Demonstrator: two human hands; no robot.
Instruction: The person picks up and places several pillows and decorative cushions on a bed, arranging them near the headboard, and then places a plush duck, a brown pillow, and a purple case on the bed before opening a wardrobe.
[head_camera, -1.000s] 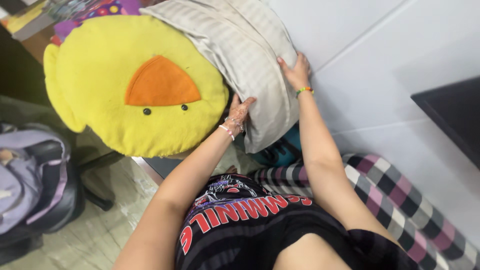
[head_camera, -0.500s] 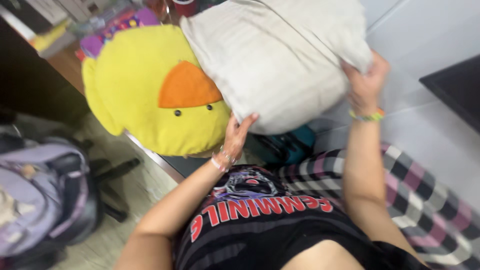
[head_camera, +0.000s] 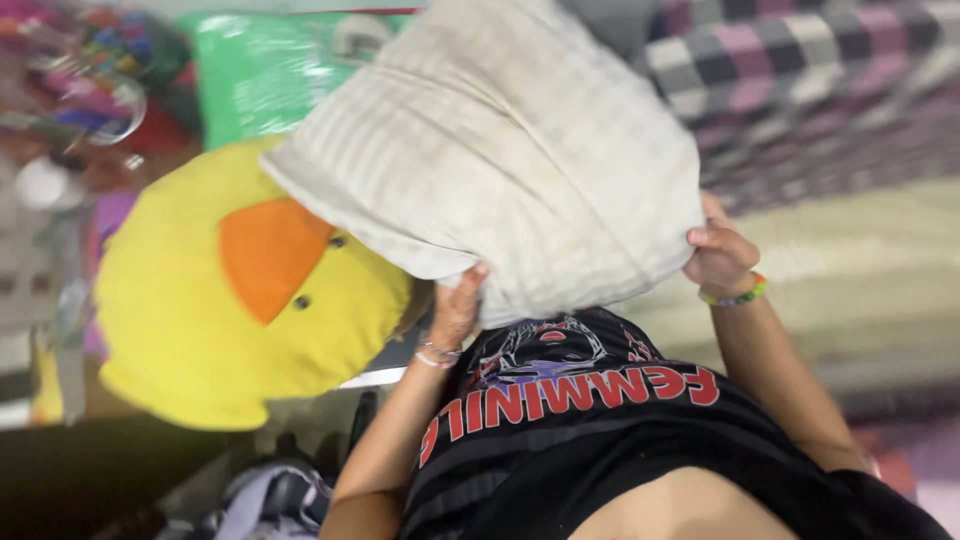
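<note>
A large beige striped pillow (head_camera: 500, 160) is lifted in front of me, filling the upper middle of the head view. My left hand (head_camera: 455, 305) grips its lower edge from below, a bracelet on the wrist. My right hand (head_camera: 722, 255) holds the pillow's right corner, with a green beaded bracelet on the wrist. A big yellow plush chick cushion (head_camera: 200, 310) with an orange beak lies just left of the pillow, partly covered by it.
A pink, black and white checkered blanket (head_camera: 800, 70) lies at the upper right. A green bag (head_camera: 260, 75) sits behind the cushion, with blurred colourful clutter at the far left. A lilac backpack (head_camera: 265, 500) lies low by my left arm.
The pillow has been lifted off beside the chick cushion and swung toward me. The view has turned, so the checkered blanket now lies at the top right.
</note>
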